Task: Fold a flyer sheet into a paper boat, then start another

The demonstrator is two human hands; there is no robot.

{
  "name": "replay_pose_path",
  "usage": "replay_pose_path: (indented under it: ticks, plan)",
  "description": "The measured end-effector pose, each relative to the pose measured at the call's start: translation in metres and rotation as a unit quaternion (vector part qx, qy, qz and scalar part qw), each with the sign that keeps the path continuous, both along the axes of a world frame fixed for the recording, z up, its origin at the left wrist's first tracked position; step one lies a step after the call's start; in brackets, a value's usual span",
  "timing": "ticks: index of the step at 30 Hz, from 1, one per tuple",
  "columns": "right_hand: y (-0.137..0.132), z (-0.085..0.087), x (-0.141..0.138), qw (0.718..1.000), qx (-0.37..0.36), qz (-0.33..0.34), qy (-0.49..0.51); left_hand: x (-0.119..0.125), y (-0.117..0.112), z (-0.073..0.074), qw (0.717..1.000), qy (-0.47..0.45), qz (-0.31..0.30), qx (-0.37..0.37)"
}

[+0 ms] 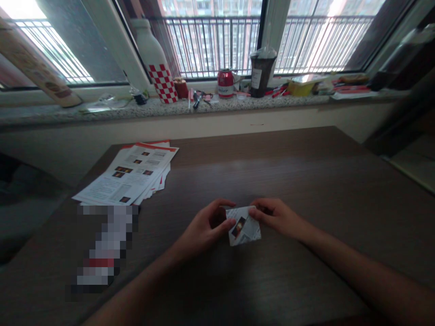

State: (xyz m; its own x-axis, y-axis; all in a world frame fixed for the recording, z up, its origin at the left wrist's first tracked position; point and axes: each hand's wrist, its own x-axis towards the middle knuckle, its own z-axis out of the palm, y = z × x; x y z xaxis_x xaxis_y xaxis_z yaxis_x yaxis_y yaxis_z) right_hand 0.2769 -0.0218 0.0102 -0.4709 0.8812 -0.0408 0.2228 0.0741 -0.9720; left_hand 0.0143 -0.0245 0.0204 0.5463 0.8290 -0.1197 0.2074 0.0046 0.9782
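A small folded printed paper lies on the dark wooden table, white with text and a dark photo on it. My left hand grips its left edge, thumb pressed on top and fingers curled over. My right hand pinches the paper's upper right corner with closed fingers. Both hands meet near the table's middle, close to me.
A stack of printed leaflets lies at the table's far left. A blurred-out patch sits below it. The stone windowsill holds a red-and-white checked bottle, a red can, a dark cup, pens and papers.
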Motion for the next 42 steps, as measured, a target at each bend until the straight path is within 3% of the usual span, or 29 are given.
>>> replay_pose_path:
  ticks: [7,11,15,22,42]
  plan:
    - [-0.003,-0.002,-0.005,1.0,0.002,-0.008,0.021,0.003,0.001,-0.006,0.999,0.037,0.007,0.017]
    - [-0.003,-0.003,-0.008,0.999,-0.003,-0.033,0.03,0.004,0.001,-0.003,0.997,0.043,0.037,0.045]
    - [-0.004,-0.003,-0.01,0.999,0.022,-0.047,-0.003,0.007,-0.001,0.0,0.997,0.04,0.02,0.059]
    - [-0.008,-0.001,-0.014,0.996,0.074,-0.022,-0.048,0.01,-0.001,0.001,0.995,0.035,0.003,0.088]
    - [-0.009,0.004,-0.019,0.994,0.086,-0.01,-0.059,0.009,0.001,0.001,0.99,0.073,0.013,0.124]
